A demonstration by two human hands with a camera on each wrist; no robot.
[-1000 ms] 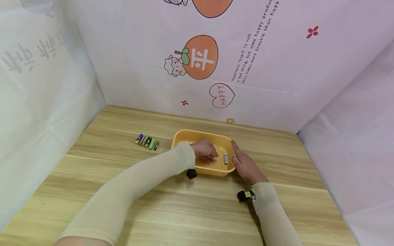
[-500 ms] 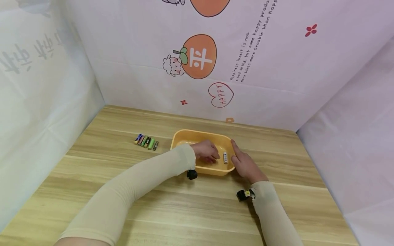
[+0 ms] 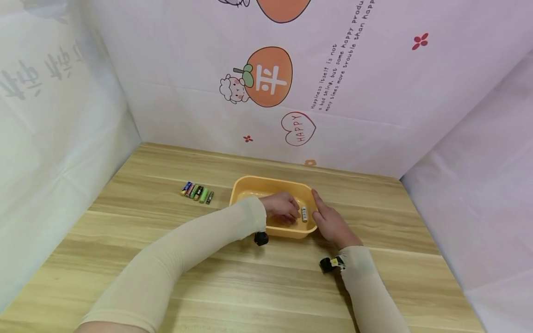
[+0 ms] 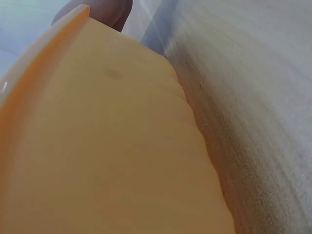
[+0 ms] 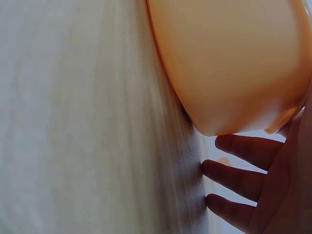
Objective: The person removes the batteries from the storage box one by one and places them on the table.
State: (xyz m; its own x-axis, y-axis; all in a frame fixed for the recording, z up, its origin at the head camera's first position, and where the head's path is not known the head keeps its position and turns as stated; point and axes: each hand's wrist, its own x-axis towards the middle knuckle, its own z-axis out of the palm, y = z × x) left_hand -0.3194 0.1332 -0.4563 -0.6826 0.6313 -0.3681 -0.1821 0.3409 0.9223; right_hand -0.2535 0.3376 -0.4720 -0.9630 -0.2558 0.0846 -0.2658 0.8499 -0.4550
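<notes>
A yellow-orange plastic basin (image 3: 248,181) stands on the wooden table. My left hand (image 3: 282,206) is inside it, fingers loosely bent, their tips just left of a white battery (image 3: 304,214) lying on the basin floor. No object shows in that hand, though its palm side is hidden. At the basin's right end, my right hand (image 3: 333,225) holds the rim, thumb over the edge and index finger along the outside. The right wrist view shows other fingers (image 5: 241,180) spread beside the basin wall (image 5: 229,63). The left wrist view is mostly filled by the basin's outer wall (image 4: 112,131).
Left of the basin, several batteries (image 3: 197,192) of different colours lie side by side in a row on the table (image 3: 250,286). White printed cloth (image 3: 187,92) hangs as walls behind and at both sides.
My left hand has shifted slightly right inside the basin, its fingertips now closer to the white battery. The right hand stays at the rim.
</notes>
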